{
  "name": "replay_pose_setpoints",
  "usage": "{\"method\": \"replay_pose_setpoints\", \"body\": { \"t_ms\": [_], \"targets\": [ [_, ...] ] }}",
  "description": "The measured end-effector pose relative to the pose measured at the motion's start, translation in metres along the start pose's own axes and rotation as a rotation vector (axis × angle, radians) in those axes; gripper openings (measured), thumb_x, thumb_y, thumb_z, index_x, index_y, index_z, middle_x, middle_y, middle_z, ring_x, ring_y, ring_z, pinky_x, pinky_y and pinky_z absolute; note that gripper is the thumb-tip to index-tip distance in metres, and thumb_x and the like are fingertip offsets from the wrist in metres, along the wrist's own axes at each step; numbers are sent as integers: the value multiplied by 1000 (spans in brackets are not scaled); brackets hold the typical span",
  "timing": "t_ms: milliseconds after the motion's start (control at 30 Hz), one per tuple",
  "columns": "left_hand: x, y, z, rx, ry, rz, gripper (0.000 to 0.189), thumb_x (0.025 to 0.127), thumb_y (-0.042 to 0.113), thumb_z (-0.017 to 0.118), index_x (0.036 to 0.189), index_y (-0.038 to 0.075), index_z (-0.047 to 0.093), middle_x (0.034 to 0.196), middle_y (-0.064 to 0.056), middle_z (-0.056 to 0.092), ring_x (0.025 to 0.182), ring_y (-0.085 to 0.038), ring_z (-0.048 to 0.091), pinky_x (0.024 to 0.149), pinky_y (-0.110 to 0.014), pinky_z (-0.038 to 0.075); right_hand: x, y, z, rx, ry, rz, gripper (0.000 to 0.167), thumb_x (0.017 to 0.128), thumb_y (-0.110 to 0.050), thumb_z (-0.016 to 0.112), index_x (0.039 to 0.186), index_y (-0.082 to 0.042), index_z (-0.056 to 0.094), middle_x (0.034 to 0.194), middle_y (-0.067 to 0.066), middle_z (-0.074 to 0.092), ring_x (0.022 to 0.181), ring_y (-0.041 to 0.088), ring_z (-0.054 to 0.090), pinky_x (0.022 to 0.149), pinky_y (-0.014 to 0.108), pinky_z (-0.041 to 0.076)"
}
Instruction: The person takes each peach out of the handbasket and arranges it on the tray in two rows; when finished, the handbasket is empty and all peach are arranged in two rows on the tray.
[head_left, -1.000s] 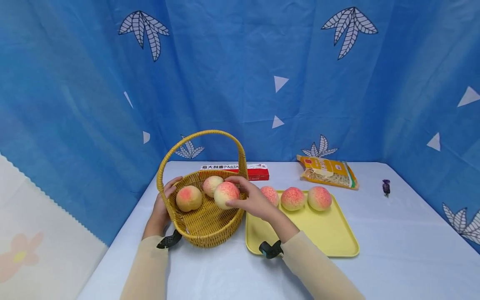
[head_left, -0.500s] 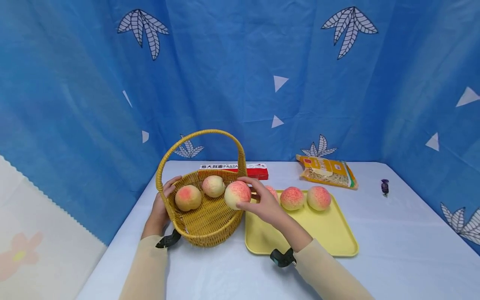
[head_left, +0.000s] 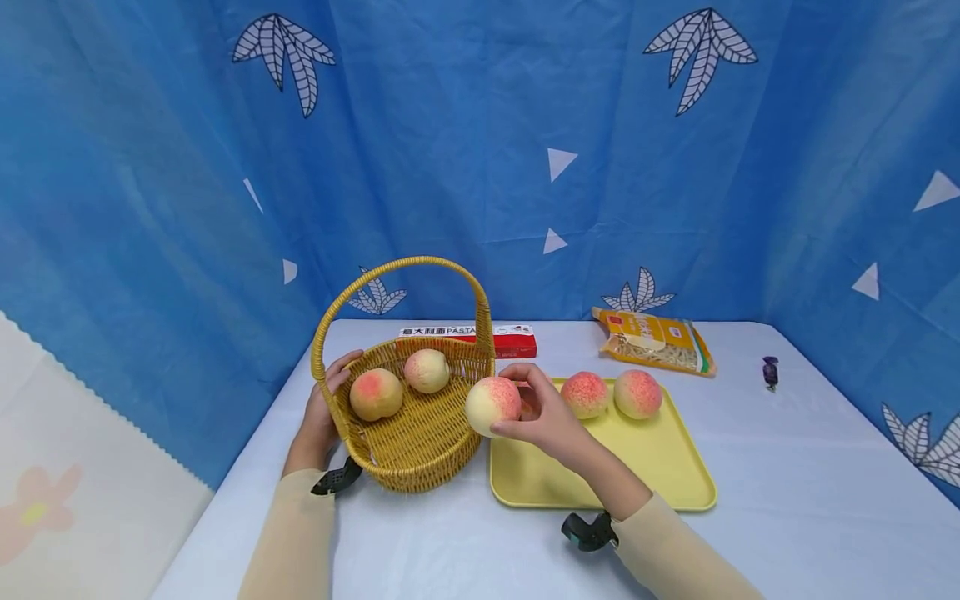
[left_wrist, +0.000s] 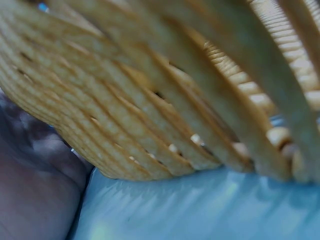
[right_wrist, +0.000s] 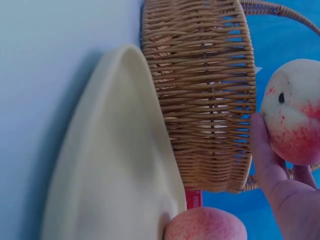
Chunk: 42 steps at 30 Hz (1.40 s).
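Observation:
My right hand [head_left: 551,417] pinches a pink and cream peach [head_left: 492,406] between thumb and fingers, above the basket's right rim. In the right wrist view this peach [right_wrist: 295,110] stands clear of the basket's woven wall [right_wrist: 205,100]. My left hand [head_left: 321,415] holds the left side of the wicker basket [head_left: 420,477], fingers curving along its outer wall; the handle side hides part of it. Inside the basket lie an orange-brown peach [head_left: 377,394] and a pale peach [head_left: 427,371]. The left wrist view shows the weave [left_wrist: 140,100] close up, with part of the hand [left_wrist: 35,175].
On the yellow tray [head_left: 637,483], right of the basket, two pink peaches [head_left: 585,394] show; my right hand covers part of the tray's left side. Behind lie a red pasta box [head_left: 516,343] and an orange noodle bag [head_left: 656,342]. A purple-wrapped candy [head_left: 770,373] lies far right.
My right hand has moved right and slightly down with the peach, from over the basket's inside to its right rim. The pale peach in the basket now shows fully. My left hand has stayed put.

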<state>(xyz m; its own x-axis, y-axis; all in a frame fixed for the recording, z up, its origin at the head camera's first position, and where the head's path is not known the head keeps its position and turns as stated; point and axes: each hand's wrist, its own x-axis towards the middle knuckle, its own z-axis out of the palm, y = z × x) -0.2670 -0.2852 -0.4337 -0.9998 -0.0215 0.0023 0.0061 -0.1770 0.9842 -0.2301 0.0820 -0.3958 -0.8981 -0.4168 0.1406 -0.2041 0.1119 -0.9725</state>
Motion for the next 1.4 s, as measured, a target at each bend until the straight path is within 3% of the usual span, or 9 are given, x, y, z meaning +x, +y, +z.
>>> {"method": "replay_pose_setpoints", "body": {
  "t_ms": [200,500,800,1100,1400],
  "targets": [
    [-1,2,2,14,3,-10,49,108,30,36,155,18,33,154,-7,39,125,-6,50,97,-15,46,-9,8,-7,-7,5,12,69,77,-17,86,131,-21,43,137,6,46,125,29,53,98,38,54],
    [-1,3,2,4,-1,0,51,108,29,37,157,15,31,149,-3,44,124,-6,50,97,-15,45,-23,28,-13,-41,-17,-3,68,76,-13,87,128,-16,42,138,9,45,124,33,53,87,32,59],
    [0,1,1,2,5,-8,49,108,30,38,155,18,34,146,-1,46,124,-6,51,97,-15,46,-30,39,-19,-132,-38,13,70,78,-21,86,132,-18,43,137,4,47,133,31,49,95,26,54],
    [-1,1,2,7,16,-2,49,108,29,38,155,16,34,150,-5,43,127,-8,49,97,-14,45,-32,49,-23,-174,-26,84,68,78,-29,86,132,-25,46,139,-2,48,133,26,49,109,43,46],
    [3,-2,0,1,13,-7,48,108,29,38,155,17,35,152,-7,40,125,-7,51,97,-15,46,-33,54,-22,-205,-32,67,69,79,-30,85,136,-29,46,141,-4,46,128,23,52,103,32,49]
  ]
}}
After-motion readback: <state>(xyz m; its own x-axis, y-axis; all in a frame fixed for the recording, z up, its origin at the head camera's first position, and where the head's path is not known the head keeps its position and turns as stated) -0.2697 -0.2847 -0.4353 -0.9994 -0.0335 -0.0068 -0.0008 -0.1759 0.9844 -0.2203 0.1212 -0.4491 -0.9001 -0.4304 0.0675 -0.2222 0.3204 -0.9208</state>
